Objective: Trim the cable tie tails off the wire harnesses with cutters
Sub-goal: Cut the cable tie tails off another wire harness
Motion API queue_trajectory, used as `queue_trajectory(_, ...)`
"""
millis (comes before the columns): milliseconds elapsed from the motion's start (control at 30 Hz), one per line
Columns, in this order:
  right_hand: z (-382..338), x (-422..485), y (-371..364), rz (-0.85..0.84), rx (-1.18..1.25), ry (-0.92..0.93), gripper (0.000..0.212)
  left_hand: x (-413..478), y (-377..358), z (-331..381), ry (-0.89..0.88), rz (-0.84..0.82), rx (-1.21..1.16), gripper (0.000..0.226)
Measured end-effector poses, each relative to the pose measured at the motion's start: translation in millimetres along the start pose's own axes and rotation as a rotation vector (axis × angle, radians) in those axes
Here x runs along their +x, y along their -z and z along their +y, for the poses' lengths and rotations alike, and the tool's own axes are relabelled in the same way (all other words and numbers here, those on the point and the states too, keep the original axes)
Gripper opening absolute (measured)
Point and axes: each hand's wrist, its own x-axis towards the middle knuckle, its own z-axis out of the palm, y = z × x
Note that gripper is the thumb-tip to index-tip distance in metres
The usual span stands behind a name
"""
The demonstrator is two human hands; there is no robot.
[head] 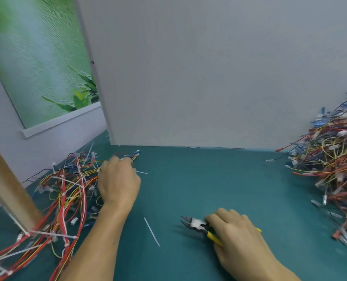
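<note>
Teal mat (pixel 188 189), head view: left hand (pixel 118 183) curls round a harness (pixel 135 155) at the edge of the left pile (pixel 67 189). Right hand (pixel 235 230) grips the cutters (pixel 199 225), blades slightly apart, low over the mat. A cut tail (pixel 152 232) lies between the hands. Advice: pull one harness clear, cut flush at the tie head, keep wires out of the blades

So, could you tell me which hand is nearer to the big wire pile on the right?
Right. The right hand, holding the cutters, lies left of that pile; the left hand is across the mat, gripping wires at the other pile.
</note>
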Motion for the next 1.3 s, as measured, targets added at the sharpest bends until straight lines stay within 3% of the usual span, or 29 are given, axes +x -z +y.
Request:
queue_trajectory(167,0,-3,-7,0.135,-0.011,0.039,0.031,13,24,-22,0.179,0.102,0.111,0.037)
queue_trajectory(267,2,-5,-8,0.146,-0.028,0.042,0.031,27,30,-49,0.395,-0.106,0.254,0.047)
queue_trajectory(367,3,-6,-9,0.155,-0.034,0.054,0.032,27,21,-69,0.571,-0.354,0.200,0.050)
queue_trajectory(467,4,-5,-10,0.169,-0.041,0.064,0.030,19,9,-73,0.538,-0.397,0.175,0.036)
queue_trajectory(667,4,-5,-11,0.170,-0.052,0.049,0.035,20,22,-69,0.403,-0.135,0.164,0.018)
queue_trajectory(833,4,-5,-11,0.159,-0.021,0.046,0.039,15,33,-54,0.052,0.352,-0.102,0.019)
queue_trajectory(867,4,-5,-10,0.149,-0.017,0.044,0.039,15,32,-52,0.004,0.387,-0.134,0.019)
queue_trajectory(1033,4,-5,-8,0.126,-0.007,0.041,0.038,0,0,-47,0.026,-0.116,-0.021,0.044)
queue_trajectory(1100,4,-5,-8,0.103,0.004,0.048,0.038,-2,-5,-46,0.028,-0.056,-0.006,0.060)
queue_trajectory(1167,5,-5,-6,0.082,0.023,0.046,0.038,2,3,-44,0.148,0.051,0.011,0.068)
queue_trajectory(1233,5,-5,-6,0.066,0.050,0.023,0.036,9,15,-47,0.288,0.074,0.003,0.061)
queue_trajectory(1300,4,-3,-3,0.014,0.066,0.018,0.031,14,26,-53,0.297,0.127,-0.026,0.039)
